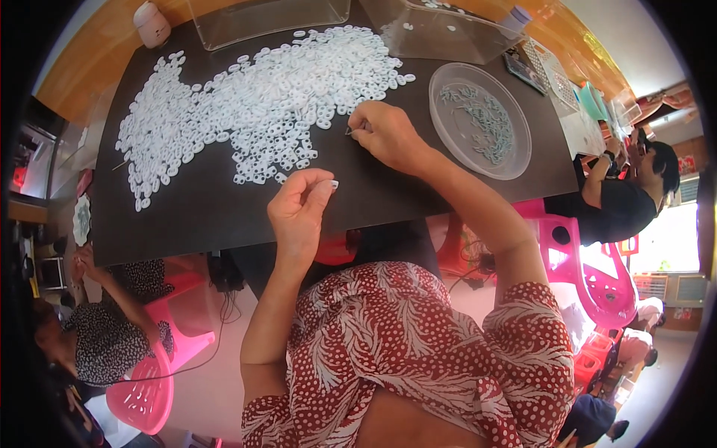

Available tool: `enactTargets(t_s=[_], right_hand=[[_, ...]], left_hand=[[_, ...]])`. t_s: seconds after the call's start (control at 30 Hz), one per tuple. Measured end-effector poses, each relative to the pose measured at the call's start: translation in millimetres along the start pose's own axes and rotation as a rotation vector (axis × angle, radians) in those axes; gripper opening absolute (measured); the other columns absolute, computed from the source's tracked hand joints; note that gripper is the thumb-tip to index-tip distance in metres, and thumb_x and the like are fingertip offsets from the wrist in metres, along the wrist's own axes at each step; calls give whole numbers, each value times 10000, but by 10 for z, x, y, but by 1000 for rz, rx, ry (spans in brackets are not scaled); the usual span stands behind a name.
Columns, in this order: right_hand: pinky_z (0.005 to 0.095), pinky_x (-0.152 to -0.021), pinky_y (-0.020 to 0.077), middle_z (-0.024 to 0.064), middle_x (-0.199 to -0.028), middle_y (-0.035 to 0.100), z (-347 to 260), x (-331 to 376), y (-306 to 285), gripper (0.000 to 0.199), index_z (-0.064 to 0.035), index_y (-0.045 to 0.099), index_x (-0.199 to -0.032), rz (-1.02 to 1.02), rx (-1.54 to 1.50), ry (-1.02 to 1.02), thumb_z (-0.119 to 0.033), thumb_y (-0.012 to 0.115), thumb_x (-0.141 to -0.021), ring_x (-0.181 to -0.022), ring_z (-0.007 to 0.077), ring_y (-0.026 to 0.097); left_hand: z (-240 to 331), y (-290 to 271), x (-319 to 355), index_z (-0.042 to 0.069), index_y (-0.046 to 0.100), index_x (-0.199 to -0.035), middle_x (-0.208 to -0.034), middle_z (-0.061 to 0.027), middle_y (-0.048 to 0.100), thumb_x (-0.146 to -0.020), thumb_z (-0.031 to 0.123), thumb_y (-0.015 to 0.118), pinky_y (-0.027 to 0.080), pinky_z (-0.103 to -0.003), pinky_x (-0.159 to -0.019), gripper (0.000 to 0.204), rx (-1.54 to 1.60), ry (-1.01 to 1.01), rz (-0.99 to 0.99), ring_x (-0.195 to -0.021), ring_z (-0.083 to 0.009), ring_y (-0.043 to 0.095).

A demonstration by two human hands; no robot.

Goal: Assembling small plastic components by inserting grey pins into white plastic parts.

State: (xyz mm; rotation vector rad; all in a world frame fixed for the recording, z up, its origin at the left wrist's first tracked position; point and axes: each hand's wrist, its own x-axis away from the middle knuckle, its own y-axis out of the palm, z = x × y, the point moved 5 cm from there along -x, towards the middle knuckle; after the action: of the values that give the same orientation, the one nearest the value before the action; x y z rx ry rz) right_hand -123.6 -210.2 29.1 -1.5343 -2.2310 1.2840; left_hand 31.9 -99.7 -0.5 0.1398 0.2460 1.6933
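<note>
A broad pile of small white oval plastic pieces (299, 82) with holes spreads over the dark table. My left hand (299, 213) is closed near the table's front edge, pinching one small white piece (334, 184) between thumb and forefinger. Right of the pile, my right hand (390, 136) is also closed in a pinch. A tiny thin metallic piece (349, 132) pokes out from its fingertips; its exact kind is too small to make out. Beyond that hand lies a round clear plastic tray (523, 153) with many small grey-green metal pieces (485, 119) in it.
Clear plastic bins (269, 26) stand along the far edge. A phone (525, 72) and a white perforated basket (551, 71) lie at the far right. A pinkish bottle (152, 25) is at the far left. Other people sit on both sides, near pink plastic chairs (146, 388).
</note>
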Motion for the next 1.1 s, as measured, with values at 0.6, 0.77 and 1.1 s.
enactTargets(t_s=[0.6,0.77,1.1], right_hand=[[437,-669,445,152,-734,581,4,-109,90,120,-26,588,-717,139,290,-54,-123,658,-727,-755,339,569],[422,-649,440,140,-721,585,14,-149,136,110,-23,576,-704,103,363,-91,-109,625,-753,-724,333,568],[310,-558,444,96,-687,572,-570,166,45,79,1,574,-779,-28,-252,121,-55,629,-773,-602,183,562]], left_hand=[[-15,-37,27,-23,627,-936,-848,-5,606,-860,29,624,444,-189,-711,93,-14,60,-2,-766,-54,542],[-4,-64,15,-8,625,-962,-834,-7,604,-863,41,620,424,-179,-656,110,123,20,27,-725,-50,524],[130,-154,-38,-34,618,-987,-804,-54,627,-865,49,615,416,-189,-558,147,333,-40,132,-686,-79,560]])
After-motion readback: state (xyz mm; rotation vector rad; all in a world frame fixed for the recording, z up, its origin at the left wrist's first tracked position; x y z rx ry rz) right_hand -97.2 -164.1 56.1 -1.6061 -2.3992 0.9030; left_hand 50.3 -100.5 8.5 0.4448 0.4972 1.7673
